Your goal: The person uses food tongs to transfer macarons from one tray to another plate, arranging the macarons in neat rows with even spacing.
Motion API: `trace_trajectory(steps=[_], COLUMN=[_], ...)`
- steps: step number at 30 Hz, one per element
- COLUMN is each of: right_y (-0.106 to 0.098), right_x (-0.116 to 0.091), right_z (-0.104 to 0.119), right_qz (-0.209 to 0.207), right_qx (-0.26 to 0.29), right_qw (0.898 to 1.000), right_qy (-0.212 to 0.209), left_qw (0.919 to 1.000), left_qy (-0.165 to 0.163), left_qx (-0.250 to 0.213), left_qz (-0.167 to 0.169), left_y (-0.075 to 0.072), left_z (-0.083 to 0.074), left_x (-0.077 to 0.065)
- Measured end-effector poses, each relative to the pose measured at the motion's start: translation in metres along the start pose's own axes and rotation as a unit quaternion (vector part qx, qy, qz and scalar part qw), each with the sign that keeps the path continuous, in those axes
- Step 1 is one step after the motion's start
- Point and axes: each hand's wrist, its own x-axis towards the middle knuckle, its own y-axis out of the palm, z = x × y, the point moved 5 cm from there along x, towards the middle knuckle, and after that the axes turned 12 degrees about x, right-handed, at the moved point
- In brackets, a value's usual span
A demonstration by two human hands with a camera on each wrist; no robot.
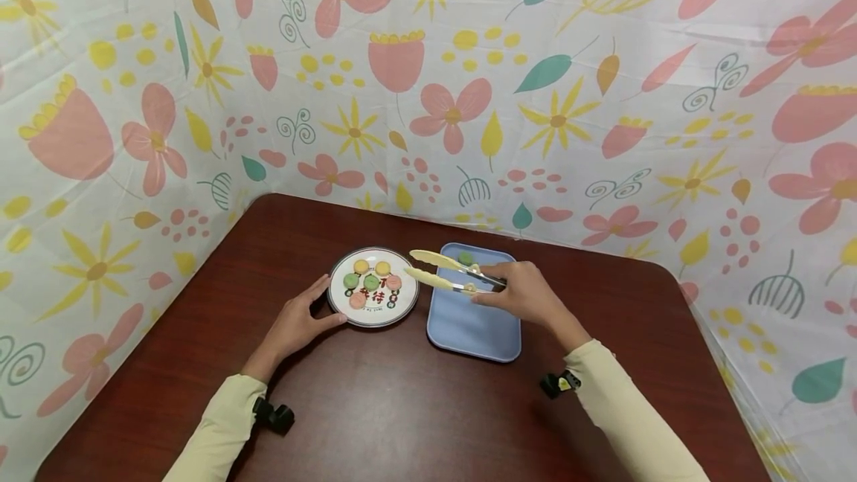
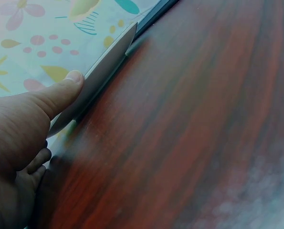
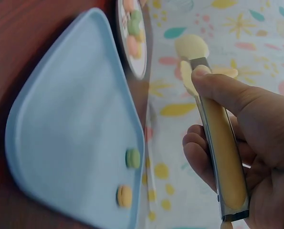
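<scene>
My left hand [image 1: 299,324] grips the left edge of a white round plate [image 1: 371,255] with dark rim lines and printed characters, the thumb [image 2: 68,90] at its rim. On the plate lie yellow, green and pink macarons [image 1: 371,283], two of each colour. My right hand [image 1: 525,292] holds metal tongs [image 1: 435,278] with cream-coloured tips above the blue tray [image 1: 469,326]. The tong tips stand apart with nothing between them and reach left towards the plate. A green macaron [image 3: 132,158] and a yellow macaron [image 3: 124,196] lie at the tray's far end.
Plate and tray stand side by side on a dark brown wooden table [image 1: 375,407]. A floral-print cloth [image 1: 455,58] hangs behind the table and along its sides. Black straps with small devices [image 1: 274,415] sit on both wrists.
</scene>
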Motion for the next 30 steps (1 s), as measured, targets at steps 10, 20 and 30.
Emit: trace_trajectory(steps=[10, 20, 30], right_y=[-0.034, -0.056, -0.065], right_x=[-0.030, -0.050, -0.062], right_z=[-0.031, -0.058, -0.084], right_qz=[-0.033, -0.048, -0.054], right_qx=[-0.023, -0.044, -0.062], right_qw=[0.997, 0.993, 0.990], right_qy=[0.063, 0.101, 0.119], left_qw=[1.0000, 1.0000, 1.0000], left_qy=[0.002, -0.002, -0.002], left_qx=[-0.003, 0.003, -0.001], left_qz=[-0.005, -0.001, 0.004], left_y=[-0.002, -0.001, 0.000], left_z=[0.001, 0.002, 0.001], left_x=[-0.001, 0.000, 0.000])
